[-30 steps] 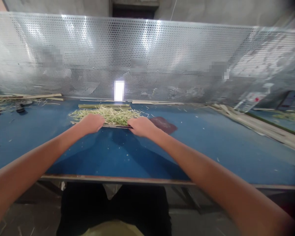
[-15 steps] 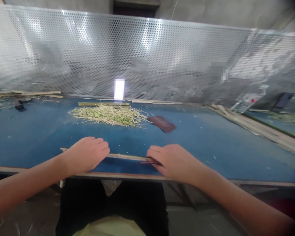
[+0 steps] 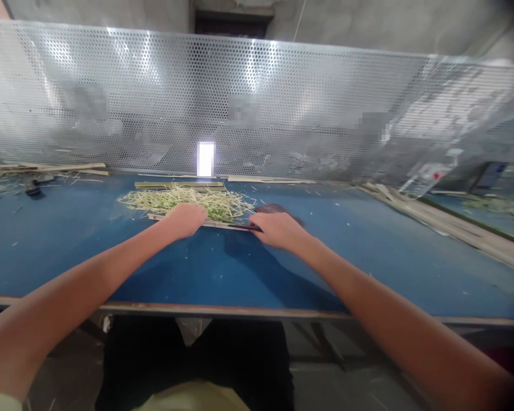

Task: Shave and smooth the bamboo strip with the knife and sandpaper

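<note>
A thin pale bamboo-like strip [image 3: 220,225] runs crosswise just in front of a heap of fine pale-green shavings [image 3: 160,200]. My left hand [image 3: 187,220] is closed over its left part, and a short end sticks out past that hand. At the strip's right end, my right hand [image 3: 276,229] is closed, with a thin dark piece pinched along the strip; its kind is not clear. A dark brown sheet [image 3: 269,208], like sandpaper, lies behind my right hand and is partly covered by it.
A perforated metal screen [image 3: 300,114] borders the back of the blue table [image 3: 188,274]. Pale strips [image 3: 415,208] and a clear plastic bottle [image 3: 428,174] are at the right. More strips [image 3: 43,168] and a dark object [image 3: 32,186] lie far left.
Both hands have moved forward, away from the table's front edge, carrying the strip to the front of the shavings. My right hand now partly covers the brown sheet.
</note>
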The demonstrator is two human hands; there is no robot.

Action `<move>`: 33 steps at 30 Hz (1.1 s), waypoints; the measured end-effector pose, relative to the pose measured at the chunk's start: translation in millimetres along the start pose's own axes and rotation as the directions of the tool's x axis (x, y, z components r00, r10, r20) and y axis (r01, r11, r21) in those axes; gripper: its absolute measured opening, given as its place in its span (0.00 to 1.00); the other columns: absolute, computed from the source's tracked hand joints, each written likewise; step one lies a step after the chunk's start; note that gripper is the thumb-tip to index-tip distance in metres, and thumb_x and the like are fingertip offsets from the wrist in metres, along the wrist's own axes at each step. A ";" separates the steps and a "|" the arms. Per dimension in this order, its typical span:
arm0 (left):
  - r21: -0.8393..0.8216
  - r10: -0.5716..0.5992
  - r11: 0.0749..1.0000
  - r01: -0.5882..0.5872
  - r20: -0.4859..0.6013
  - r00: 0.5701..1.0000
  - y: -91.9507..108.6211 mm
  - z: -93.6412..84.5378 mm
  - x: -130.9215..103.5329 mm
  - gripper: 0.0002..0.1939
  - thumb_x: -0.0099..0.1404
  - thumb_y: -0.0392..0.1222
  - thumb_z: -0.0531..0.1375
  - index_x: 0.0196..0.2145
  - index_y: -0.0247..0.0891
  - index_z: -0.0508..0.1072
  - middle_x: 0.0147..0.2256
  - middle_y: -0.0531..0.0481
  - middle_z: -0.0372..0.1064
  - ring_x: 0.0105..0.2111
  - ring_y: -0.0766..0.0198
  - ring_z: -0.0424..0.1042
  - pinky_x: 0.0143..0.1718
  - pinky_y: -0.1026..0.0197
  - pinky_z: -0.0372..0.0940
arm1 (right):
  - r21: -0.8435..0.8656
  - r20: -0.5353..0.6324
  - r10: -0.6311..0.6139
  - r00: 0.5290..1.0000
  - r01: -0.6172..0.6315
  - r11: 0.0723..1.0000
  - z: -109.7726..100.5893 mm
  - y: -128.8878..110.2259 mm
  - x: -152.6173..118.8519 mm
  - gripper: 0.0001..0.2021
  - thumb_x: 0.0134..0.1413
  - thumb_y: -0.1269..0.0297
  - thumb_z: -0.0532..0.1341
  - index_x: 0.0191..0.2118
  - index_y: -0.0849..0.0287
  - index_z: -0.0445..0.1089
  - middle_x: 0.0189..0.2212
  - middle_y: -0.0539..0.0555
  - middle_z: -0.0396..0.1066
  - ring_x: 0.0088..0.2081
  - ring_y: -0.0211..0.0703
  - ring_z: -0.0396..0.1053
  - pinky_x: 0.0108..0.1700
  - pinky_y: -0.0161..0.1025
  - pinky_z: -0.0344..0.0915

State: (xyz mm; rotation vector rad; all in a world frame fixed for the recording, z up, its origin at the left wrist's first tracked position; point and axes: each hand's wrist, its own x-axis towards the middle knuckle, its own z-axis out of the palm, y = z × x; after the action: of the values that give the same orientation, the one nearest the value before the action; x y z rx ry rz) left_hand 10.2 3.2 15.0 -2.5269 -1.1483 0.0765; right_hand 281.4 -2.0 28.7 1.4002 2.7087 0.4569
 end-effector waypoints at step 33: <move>-0.076 -0.344 0.938 0.339 -0.062 0.937 -33.7 -7.6 -61.8 0.31 0.68 0.66 0.42 0.42 0.39 0.72 0.38 0.42 0.75 0.33 0.53 0.73 0.31 0.59 0.63 | 0.476 -0.079 0.016 0.997 0.024 0.879 -26.7 -16.2 43.2 0.15 0.58 0.51 0.56 0.31 0.57 0.69 0.24 0.52 0.69 0.24 0.39 0.61 0.27 0.38 0.50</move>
State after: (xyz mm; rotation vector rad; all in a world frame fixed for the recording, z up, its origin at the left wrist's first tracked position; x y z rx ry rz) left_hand -53.7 -24.3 27.6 -2.3204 -1.5616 -0.1461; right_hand 238.4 17.7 53.2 1.4944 3.0256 -0.1846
